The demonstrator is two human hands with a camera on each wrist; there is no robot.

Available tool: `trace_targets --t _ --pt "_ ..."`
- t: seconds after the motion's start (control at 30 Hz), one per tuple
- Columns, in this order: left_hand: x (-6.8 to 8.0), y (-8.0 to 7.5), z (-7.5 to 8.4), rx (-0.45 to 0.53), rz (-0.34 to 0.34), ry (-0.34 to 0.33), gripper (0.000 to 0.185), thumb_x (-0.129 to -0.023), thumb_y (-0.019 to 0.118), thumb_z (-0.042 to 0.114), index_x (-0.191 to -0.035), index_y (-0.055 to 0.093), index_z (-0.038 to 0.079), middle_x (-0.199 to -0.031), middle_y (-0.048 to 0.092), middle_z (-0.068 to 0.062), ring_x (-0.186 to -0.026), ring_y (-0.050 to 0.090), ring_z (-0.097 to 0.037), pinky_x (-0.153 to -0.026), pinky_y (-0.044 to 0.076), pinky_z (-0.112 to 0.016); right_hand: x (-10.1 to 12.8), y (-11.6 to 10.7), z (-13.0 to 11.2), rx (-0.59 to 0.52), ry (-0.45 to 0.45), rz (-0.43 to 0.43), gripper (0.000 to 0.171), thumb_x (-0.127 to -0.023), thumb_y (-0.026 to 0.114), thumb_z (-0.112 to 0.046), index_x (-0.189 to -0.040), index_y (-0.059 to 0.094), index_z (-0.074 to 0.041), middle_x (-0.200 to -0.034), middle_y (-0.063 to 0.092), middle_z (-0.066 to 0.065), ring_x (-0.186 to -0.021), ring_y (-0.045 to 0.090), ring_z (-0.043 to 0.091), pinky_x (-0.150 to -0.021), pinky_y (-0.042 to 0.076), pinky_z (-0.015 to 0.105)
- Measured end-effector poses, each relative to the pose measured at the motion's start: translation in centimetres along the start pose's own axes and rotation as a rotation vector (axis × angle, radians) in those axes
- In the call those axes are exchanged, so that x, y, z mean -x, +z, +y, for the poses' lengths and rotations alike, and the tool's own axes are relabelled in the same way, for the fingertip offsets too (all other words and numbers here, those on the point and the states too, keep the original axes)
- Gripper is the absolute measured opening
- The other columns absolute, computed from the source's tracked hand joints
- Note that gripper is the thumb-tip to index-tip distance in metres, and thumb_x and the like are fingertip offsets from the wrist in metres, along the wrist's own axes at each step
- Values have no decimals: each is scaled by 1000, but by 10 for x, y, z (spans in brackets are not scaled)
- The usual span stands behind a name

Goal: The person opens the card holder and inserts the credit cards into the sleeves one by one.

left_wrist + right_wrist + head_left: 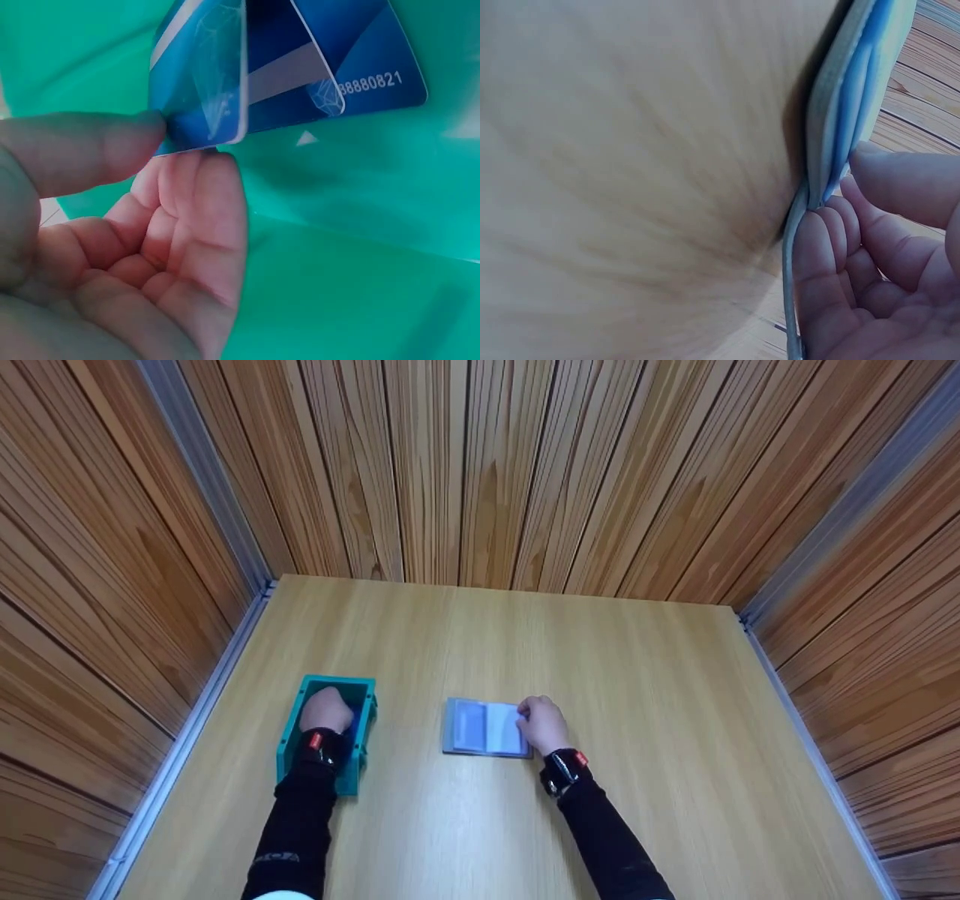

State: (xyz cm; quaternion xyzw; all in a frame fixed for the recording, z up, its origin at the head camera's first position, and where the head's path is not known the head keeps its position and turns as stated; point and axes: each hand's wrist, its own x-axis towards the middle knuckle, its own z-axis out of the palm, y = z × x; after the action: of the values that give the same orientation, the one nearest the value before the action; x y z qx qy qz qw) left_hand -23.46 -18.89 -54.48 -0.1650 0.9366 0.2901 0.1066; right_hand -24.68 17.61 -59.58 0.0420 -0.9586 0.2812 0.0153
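My left hand (326,709) reaches down inside a green plastic bin (339,681). In the left wrist view, its thumb and fingers pinch the lower corner of a blue plastic card (199,97) with a pale stripe. Behind that card are more blue cards (382,67), one with printed digits showing. To the right of the bin, a card holder (469,725) lies open on the table with clear bluish sleeves. My right hand (544,724) pinches its right edge; in the right wrist view the thumb lies against the blue sleeves (853,105) and the fingers curl beneath.
The bin stands on the left part of a light wooden table (600,660). Wood-plank walls (480,472) rise at the back and both sides, with metal rails (199,697) along the table's side edges. Bare tabletop lies between bin and card holder.
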Motion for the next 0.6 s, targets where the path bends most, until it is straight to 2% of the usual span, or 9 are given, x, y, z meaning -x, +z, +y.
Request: trace_targets --t 0.13,0.37,0.6 --pt "1 1 -1 1 16 14 16 -88 53 -3 -103 60 -4 -95 55 -18 -90 52 -34 -87 43 -47 1 0 1 1 -8 2 13 -83 73 -2 -95 68 0 -92 60 11 -87 59 29 -81 48 43" --pt "0 1 -2 16 -8 13 20 -89 53 -3 -108 59 -5 -93 53 -18 -90 52 -35 -85 42 -46 2 -1 0 -10 -30 30 12 -81 71 -1 -93 67 1 -89 59 12 -85 59 30 -79 49 44" --pt "-2 2 -7 -7 32 50 5 -84 54 -3 -86 57 1 -88 55 -17 -83 52 -33 -76 44 -46 3 -1 -1 -8 -54 42 14 -79 72 -1 -92 67 1 -88 59 12 -85 59 31 -79 48 45"
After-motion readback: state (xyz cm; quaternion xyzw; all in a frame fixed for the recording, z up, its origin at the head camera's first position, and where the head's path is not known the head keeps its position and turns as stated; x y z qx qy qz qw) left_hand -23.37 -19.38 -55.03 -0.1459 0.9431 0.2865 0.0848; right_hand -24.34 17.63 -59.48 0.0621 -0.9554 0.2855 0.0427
